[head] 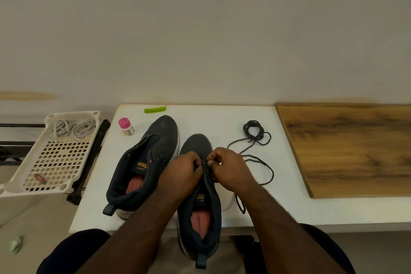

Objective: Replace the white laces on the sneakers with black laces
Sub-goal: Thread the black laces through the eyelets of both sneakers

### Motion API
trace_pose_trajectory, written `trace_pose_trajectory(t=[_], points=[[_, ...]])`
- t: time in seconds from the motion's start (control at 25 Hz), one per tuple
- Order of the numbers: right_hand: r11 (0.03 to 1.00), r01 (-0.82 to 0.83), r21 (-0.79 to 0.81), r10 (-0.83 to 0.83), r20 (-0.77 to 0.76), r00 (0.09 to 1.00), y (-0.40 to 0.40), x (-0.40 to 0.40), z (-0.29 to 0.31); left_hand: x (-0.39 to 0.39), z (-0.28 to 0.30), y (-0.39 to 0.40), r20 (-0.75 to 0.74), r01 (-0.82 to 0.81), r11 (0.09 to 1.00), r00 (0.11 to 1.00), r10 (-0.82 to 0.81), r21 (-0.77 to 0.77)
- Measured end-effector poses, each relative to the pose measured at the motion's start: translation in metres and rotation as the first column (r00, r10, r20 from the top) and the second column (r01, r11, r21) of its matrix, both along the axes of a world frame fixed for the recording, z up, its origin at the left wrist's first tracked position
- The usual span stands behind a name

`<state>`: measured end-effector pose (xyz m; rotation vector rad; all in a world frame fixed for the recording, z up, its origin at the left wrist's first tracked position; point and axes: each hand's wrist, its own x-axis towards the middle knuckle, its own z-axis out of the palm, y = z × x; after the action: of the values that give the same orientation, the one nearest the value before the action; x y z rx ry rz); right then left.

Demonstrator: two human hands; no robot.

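Right under both hands sits the near shoe, its heel by the table edge. Beside the left hand the other shoe has no lace. Past the right hand a black lace lies in loops, and far left of both hands the white laces rest in a basket. Both hands pinch the shoe's front flaps. I think the lace tip should go into the lowest hole first, with both ends pulled even.
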<state>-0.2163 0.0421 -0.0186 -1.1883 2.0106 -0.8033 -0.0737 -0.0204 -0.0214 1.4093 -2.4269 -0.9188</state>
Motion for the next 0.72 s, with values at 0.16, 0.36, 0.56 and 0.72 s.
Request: trace_pose_trajectory(t=[0.16, 0.36, 0.56, 0.72], points=[[1.0, -0.001, 0.018, 0.0, 0.069, 0.998, 0.001, 0.0, 0.002, 0.009, 0.003, -0.004, -0.121, -0.013, 0.997, 0.992, 0.022, 0.069], [0.988, -0.083, -0.132, 0.076, -0.062, 0.995, 0.003, 0.002, 0.012, 0.016, 0.008, -0.005, -0.254, -0.018, 0.99, 0.966, 0.054, 0.143], [0.945, -0.27, -0.187, 0.236, -0.184, 0.954, 0.003, 0.009, 0.024, 0.017, 0.01, -0.003, -0.262, -0.006, 0.997, 0.965, 0.025, 0.074], [0.971, -0.181, -0.158, 0.152, -0.181, 0.972, 0.001, 0.012, 0.007, 0.02, 0.007, -0.005, -0.253, -0.054, 0.991, 0.964, 0.085, 0.126]])
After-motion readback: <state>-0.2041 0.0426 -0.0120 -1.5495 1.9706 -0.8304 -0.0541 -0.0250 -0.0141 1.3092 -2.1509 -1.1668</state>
